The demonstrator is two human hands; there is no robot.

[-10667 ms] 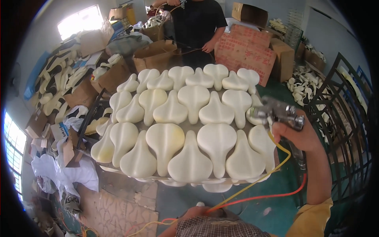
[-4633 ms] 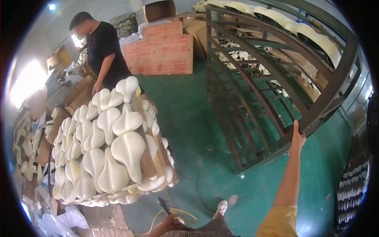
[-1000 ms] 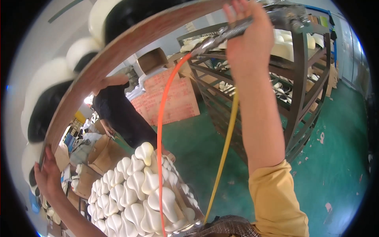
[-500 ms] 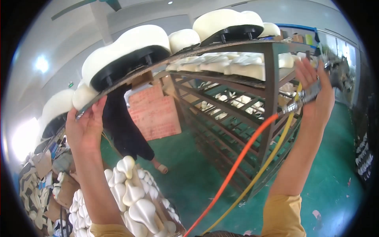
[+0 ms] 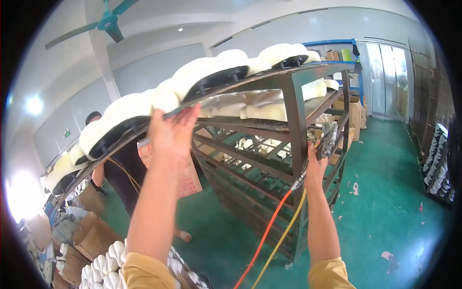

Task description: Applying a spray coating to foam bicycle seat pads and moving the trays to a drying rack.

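My left hand (image 5: 173,132) grips the near edge of a long board (image 5: 168,111) from below, palm up and fingers at its edge. A row of cream-white bicycle saddles (image 5: 118,115) with black undersides stands on the board, which slopes down toward the left. Its far right end lies over the top of a dark metal rack (image 5: 294,115). My right hand (image 5: 315,166) is closed on a metal spray gun (image 5: 328,140), close beside the rack's corner post. An orange hose (image 5: 264,238) runs down from the gun, and a yellow hose (image 5: 279,241) hangs beside it.
Behind the board's left part stands a person in dark clothes (image 5: 120,180). More white saddles (image 5: 103,269) are piled at the lower left, near cardboard boxes (image 5: 96,236). A rack of pale pieces (image 5: 438,166) stands far right. Green floor (image 5: 370,216) lies right of the metal rack.
My left hand has shifted rightward along with the view, still at the board's edge. My right hand, with the spray gun, has come lower and further left, next to the rack post.
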